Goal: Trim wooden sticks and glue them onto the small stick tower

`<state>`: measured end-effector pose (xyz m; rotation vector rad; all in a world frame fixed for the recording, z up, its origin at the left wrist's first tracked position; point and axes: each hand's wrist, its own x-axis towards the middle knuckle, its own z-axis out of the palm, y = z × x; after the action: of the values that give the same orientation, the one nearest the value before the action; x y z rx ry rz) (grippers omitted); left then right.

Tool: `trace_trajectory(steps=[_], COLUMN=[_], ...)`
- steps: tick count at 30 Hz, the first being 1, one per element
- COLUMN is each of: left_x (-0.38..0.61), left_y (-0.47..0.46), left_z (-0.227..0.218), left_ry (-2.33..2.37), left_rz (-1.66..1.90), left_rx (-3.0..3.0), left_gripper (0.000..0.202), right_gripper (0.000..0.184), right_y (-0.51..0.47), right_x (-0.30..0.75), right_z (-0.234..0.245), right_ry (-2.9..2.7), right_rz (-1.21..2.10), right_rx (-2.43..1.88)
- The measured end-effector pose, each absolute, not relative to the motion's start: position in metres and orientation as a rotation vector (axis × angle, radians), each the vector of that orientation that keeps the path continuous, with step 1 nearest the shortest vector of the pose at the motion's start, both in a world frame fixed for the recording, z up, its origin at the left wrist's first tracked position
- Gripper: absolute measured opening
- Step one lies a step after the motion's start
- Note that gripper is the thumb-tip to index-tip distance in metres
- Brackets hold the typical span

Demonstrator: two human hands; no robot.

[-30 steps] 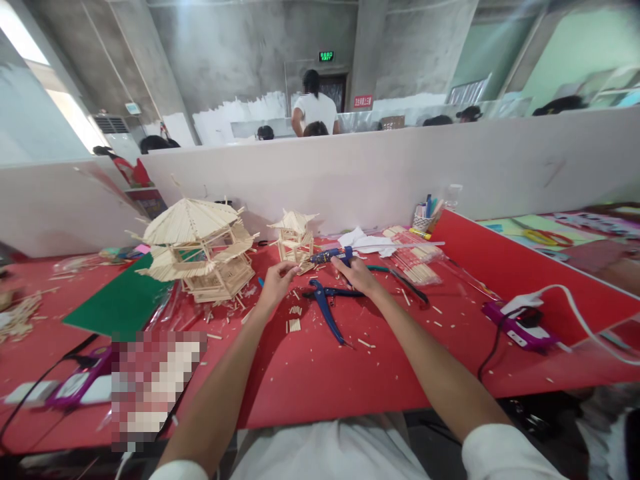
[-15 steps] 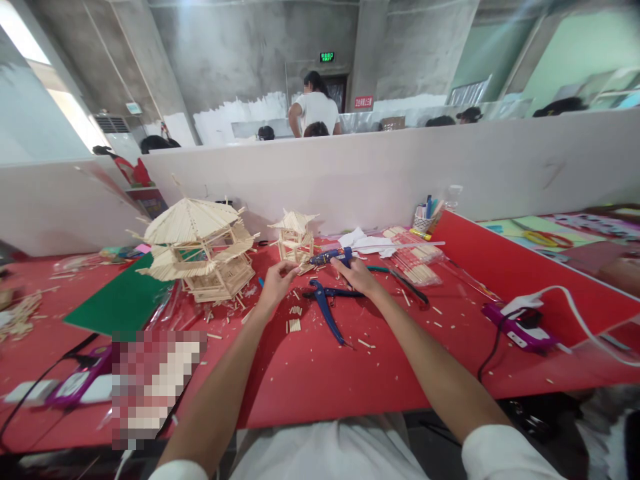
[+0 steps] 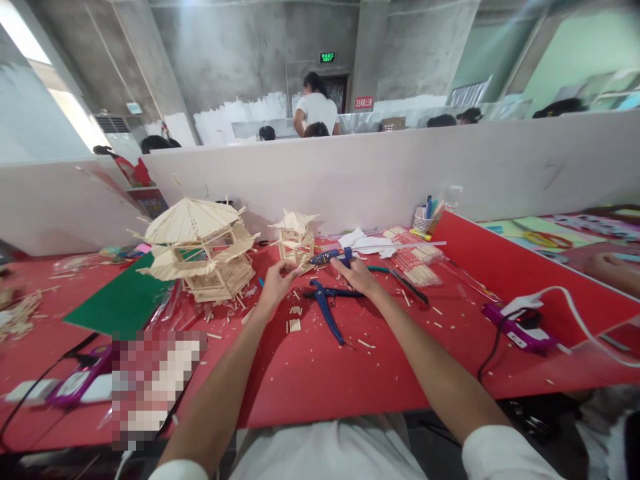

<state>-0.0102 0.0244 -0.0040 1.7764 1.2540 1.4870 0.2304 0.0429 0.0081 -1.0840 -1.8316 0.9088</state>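
My right hand [image 3: 356, 273] is closed round the handle of a blue hot glue gun [image 3: 330, 256], whose nozzle points left. A long clear glue stick [image 3: 415, 245] runs out of its back. In front of the nozzle, my left hand [image 3: 281, 279] pinches a small pale piece, perhaps a wooden stick, too small to make out. Just behind the hands stands a small stick pavilion [image 3: 294, 235]. Blue-handled cutters [image 3: 327, 310] lie open on the red table below the glue gun. Short cut sticks [image 3: 295, 325] lie near my left wrist.
A larger stick pavilion [image 3: 200, 250] stands at the left by a green board [image 3: 123, 297]. Bagged sticks [image 3: 417, 263], white tissue [image 3: 367, 241] and a pen holder [image 3: 424, 219] are at the back right. Purple power strips [image 3: 520, 327] lie on both sides. Another person's hand [image 3: 615, 270] shows far right.
My hands and the glue gun stay almost in place. At the far right, another person's hand has come further into view.
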Motion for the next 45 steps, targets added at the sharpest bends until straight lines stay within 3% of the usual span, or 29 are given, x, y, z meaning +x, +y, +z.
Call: trace_trajectory(steps=[21,33,45], left_x=[-0.01,-0.0093,-0.0105], left_y=[0.0239,0.0224,0.0247], left_z=[-0.0028,-0.0026,-0.0048], left_ry=[1.255,1.219,1.227], left_rz=[1.507,1.491,1.489], left_rx=[1.789,1.776,1.779], left_gripper=[0.022,0.029,0.028], right_gripper=[0.054,0.051,0.05], right_y=[0.0418,0.0384,0.0387], right_x=[0.2297,0.2283,0.2288], right_z=[0.0087,0.0105,0.0111], right_ry=[-1.835,-1.723,-1.725], right_rz=[0.876,1.152,1.078], right_rx=[-1.079,-0.909,-1.0])
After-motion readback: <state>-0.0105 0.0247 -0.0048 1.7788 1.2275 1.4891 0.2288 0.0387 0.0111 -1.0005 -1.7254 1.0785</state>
